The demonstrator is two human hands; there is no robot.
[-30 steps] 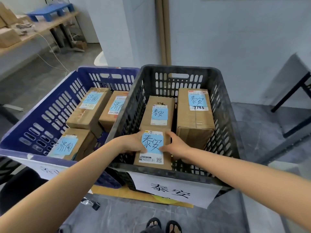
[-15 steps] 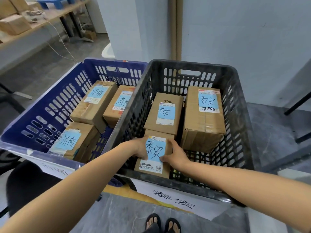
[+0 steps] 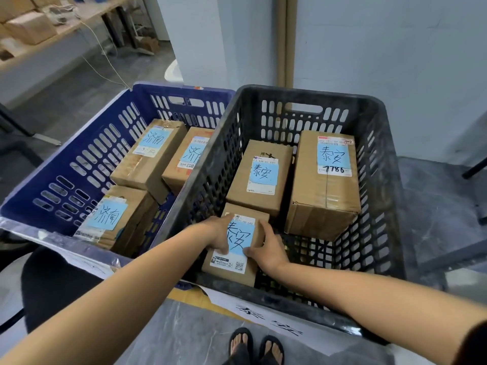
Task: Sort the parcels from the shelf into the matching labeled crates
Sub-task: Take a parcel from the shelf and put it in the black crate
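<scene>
A small cardboard parcel (image 3: pixel 238 270) with a blue handwritten note lies in the near left corner of the black crate (image 3: pixel 382 159). My left hand (image 3: pixel 217 234) grips its left side and my right hand (image 3: pixel 267 250) grips its right side, thumbs over the label. Two more parcels with the same blue note stand behind it: a mid-sized one (image 3: pixel 259 177) and a taller one (image 3: pixel 325 185). The blue crate (image 3: pixel 66 169) on the left holds three parcels (image 3: pixel 147 154) with a different blue note.
A white paper label (image 3: pixel 274 322) hangs on the black crate's front. A wooden shelf (image 3: pixel 52 32) with cardboard boxes runs along the far left. Table legs (image 3: pixel 474 167) show at the right. My sandalled feet (image 3: pixel 255 346) stand on grey floor below the crates.
The parcel has gone lower into the black crate's near left corner, both hands still on it. The camera has moved closer and tilted further down.
</scene>
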